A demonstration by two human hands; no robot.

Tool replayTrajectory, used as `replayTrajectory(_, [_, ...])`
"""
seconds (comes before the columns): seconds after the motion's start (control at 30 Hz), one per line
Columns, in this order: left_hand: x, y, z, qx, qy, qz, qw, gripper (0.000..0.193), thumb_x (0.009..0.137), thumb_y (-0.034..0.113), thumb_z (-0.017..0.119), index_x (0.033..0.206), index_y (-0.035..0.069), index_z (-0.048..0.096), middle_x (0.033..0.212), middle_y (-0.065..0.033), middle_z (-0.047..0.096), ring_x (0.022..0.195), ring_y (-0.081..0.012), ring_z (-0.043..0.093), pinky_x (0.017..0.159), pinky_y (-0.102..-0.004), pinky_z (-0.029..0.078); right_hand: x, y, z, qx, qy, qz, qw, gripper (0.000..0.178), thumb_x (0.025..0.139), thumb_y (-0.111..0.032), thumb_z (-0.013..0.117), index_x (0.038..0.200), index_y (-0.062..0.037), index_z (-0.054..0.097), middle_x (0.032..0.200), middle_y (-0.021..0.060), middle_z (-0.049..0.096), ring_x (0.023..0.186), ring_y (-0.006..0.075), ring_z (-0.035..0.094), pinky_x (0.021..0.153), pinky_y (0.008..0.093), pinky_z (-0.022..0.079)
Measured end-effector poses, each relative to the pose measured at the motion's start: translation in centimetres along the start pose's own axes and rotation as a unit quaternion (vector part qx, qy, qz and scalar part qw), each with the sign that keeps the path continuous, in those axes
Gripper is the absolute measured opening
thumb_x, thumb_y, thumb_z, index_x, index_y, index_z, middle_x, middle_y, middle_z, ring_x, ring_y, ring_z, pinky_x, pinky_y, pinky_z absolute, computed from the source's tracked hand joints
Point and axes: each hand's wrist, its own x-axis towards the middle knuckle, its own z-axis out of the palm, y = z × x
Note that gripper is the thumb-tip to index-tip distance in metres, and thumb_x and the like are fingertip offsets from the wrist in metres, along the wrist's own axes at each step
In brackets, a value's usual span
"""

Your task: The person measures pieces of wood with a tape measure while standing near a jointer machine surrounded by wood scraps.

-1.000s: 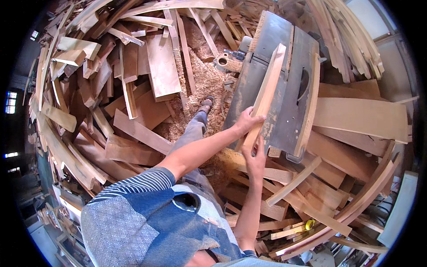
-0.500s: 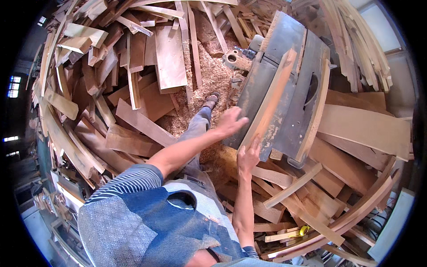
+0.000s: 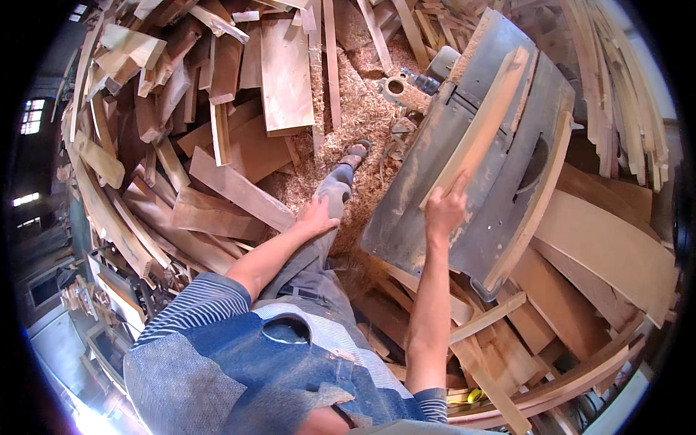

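Observation:
A long wooden strip [image 3: 484, 116] lies lengthwise on the grey metal bed [image 3: 395, 206] of a woodworking machine that looks like a jointer. My right hand [image 3: 444, 212] grips the near end of the strip, its index finger stretched along the top. The strip's far end reaches over the machine's far table. My left hand [image 3: 319, 216] is off the machine, lying on my leg near the knee with its fingers loosely extended and nothing visible in it.
Along the machine's right side runs a wooden rail [image 3: 533, 210]. Stacked boards [image 3: 286, 80] heap up on the left, and more planks [image 3: 605, 243] lie on the right. Shavings [image 3: 359, 98] cover the floor around my foot. A yellow tape measure [image 3: 475, 396] lies low at right.
My right hand has pushed forward along the bed, and the wooden strip has slid away from me with it. My left hand has dropped back from beside the machine onto my leg.

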Motion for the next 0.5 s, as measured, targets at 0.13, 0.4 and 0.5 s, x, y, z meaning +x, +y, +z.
replayTrajectory(0.13, [1.1,1.8,-2.2,0.000,0.005,-0.007,1.000,0.081,0.083,0.050,0.078,0.142,0.003,0.047,0.134,-0.0253,0.052,0.124,-0.0462,0.056,0.104,-0.0546,0.049,9.1,0.2,1.9,-0.025,0.037,-0.030,0.999,0.077,0.085,-0.021,0.061,0.158,-0.0080,0.041,0.096,0.0303,0.068,0.086,0.0468,0.069,0.079,0.0529,0.056])
replayTrajectory(0.4, [3.9,3.6,-4.0,0.016,0.053,-0.014,0.998,0.073,0.079,0.043,0.082,0.133,0.006,0.051,0.128,-0.0233,0.053,0.116,-0.0450,0.060,0.097,-0.0547,0.051,25.4,-0.3,4.1,-0.063,0.056,-0.033,0.996,0.073,0.081,-0.022,0.060,0.153,-0.0114,0.050,0.091,0.0252,0.072,0.084,0.0427,0.072,0.078,0.0522,0.059])
replayTrajectory(0.5, [4.6,3.5,-4.4,0.006,0.067,-0.004,0.998,0.072,0.079,0.042,0.083,0.132,0.006,0.051,0.128,-0.0231,0.053,0.118,-0.0450,0.058,0.098,-0.0541,0.050,28.9,-0.3,4.5,-0.061,0.057,-0.036,0.996,0.072,0.082,-0.022,0.058,0.153,-0.0113,0.050,0.096,0.0261,0.074,0.087,0.0426,0.073,0.081,0.0517,0.058])
